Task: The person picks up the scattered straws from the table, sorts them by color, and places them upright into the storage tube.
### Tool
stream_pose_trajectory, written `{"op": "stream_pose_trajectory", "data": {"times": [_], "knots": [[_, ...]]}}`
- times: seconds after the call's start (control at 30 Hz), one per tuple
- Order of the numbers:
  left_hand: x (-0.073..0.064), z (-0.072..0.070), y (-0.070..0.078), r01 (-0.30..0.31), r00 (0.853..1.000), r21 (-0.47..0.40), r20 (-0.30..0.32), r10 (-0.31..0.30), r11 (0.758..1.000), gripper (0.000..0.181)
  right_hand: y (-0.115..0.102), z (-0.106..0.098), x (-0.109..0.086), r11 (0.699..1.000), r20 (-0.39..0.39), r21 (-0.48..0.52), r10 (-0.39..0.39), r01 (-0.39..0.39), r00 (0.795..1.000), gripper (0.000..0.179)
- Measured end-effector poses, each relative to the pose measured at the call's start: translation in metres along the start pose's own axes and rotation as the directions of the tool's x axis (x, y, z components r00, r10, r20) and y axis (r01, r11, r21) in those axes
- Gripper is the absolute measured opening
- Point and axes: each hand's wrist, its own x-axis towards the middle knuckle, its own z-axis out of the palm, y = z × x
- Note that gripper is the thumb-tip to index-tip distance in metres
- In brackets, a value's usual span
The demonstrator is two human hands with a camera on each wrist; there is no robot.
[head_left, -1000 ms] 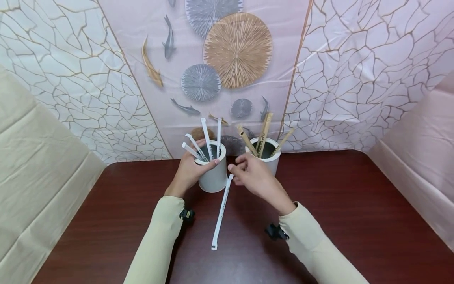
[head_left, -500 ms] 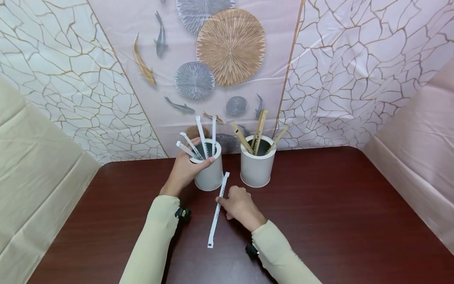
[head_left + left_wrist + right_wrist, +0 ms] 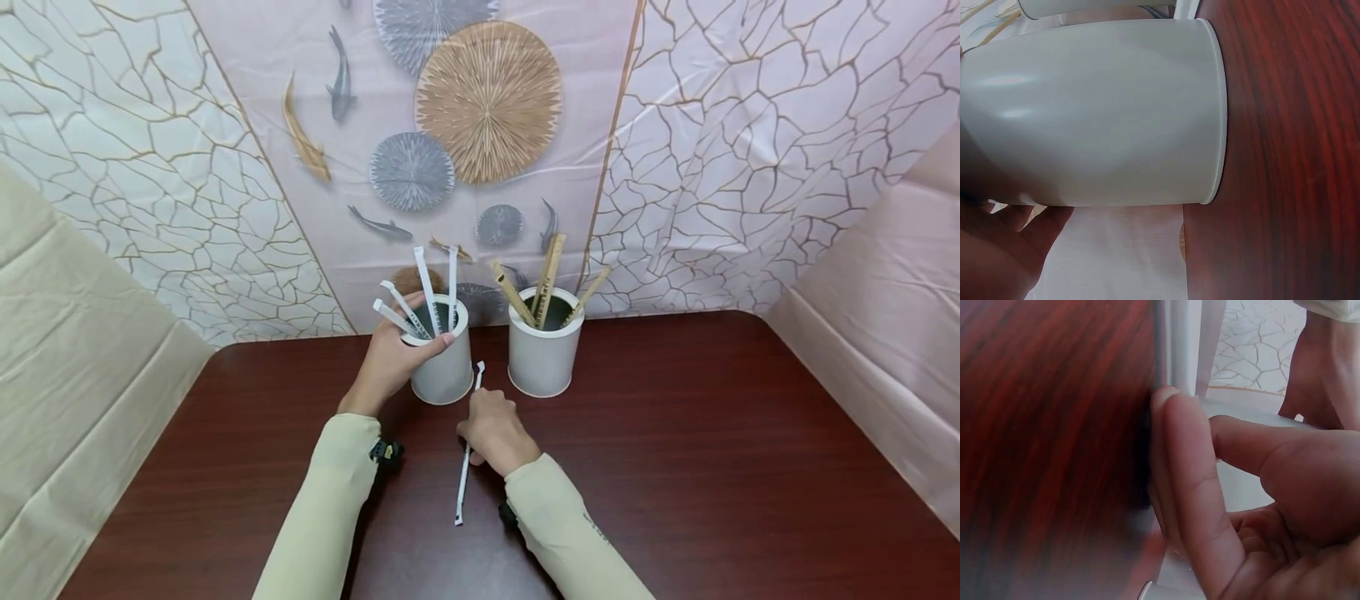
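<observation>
My left hand (image 3: 390, 358) grips the left white canister (image 3: 444, 375), thumb over its near rim and fingers around the far side. Several white wrapped straws (image 3: 423, 292) with dark print lean in that canister. In the left wrist view the canister wall (image 3: 1097, 112) fills much of the picture, its base on the table. In the head view, my right hand (image 3: 495, 429) pinches a loose white wrapped straw (image 3: 462, 492) near its middle, low over the table. The right wrist view shows the fingers (image 3: 1191, 462) close to the tabletop; they hide the straw's middle.
A second white canister (image 3: 542, 367) stands to the right with several brown wrapped straws (image 3: 547, 283) in it. The dark red wooden table (image 3: 712, 433) ends at a patterned cloth backdrop (image 3: 480, 108). Beige cloth hangs on both sides.
My right hand has moved back from beside the canisters to the loose straw's middle and pinched it; the straw has turned on edge. The left hand keeps its grip on the canister.
</observation>
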Motion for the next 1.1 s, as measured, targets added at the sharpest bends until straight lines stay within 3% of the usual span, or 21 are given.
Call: {"op": "stream_pose_trajectory", "data": {"times": [0.1, 0.27, 0.43, 0.6, 0.7, 0.8, 0.9, 1.03, 1.1], "knots": [[-0.001, -0.001, -0.002, 0.010, 1.000, -0.005, 0.003, -0.010, 1.000, 0.078, 0.007, -0.001, 0.006, 1.000, 0.039, 0.028, -0.001, -0.001, 0.999, 0.018], [0.000, -0.001, -0.003, 0.001, 1.000, -0.009, 0.005, -0.001, 1.000, 0.076, -0.008, -0.032, -0.028, 0.994, 0.043, 0.103, -0.038, 0.034, 0.998, 0.026], [0.001, -0.002, -0.003, 0.001, 1.000, 0.003, 0.002, -0.001, 1.000, 0.076, -0.020, -0.057, -0.056, 0.979, -0.052, 0.095, -0.174, 0.178, 0.983, 0.028], [0.001, -0.003, -0.004, -0.001, 1.000, -0.001, 0.005, 0.001, 1.000, 0.077, -0.032, -0.078, -0.071, 0.938, -0.187, 0.126, -0.296, 0.322, 0.937, 0.016], [0.002, -0.003, -0.005, -0.010, 1.000, -0.008, 0.007, 0.010, 1.000, 0.077, -0.039, -0.093, -0.075, 0.898, -0.295, 0.134, -0.367, 0.419, 0.882, 0.008], [0.003, -0.001, -0.004, -0.014, 1.000, -0.028, 0.004, 0.014, 1.000, 0.076, -0.047, -0.110, -0.079, 0.839, -0.398, 0.156, -0.429, 0.521, 0.811, 0.006], [0.003, 0.000, -0.004, -0.016, 1.000, -0.039, 0.004, 0.016, 0.999, 0.075, -0.057, -0.126, -0.081, 0.773, -0.495, 0.120, -0.497, 0.623, 0.713, 0.010], [0.003, 0.000, -0.003, -0.016, 1.000, -0.044, 0.001, 0.016, 0.999, 0.074, -0.074, -0.142, -0.078, 0.692, -0.591, -0.003, -0.584, 0.722, 0.557, 0.018], [0.003, 0.000, -0.003, -0.016, 1.000, -0.050, 0.001, 0.016, 0.999, 0.073, -0.082, -0.145, -0.073, 0.656, -0.609, -0.045, -0.617, 0.754, 0.499, 0.020]]}}
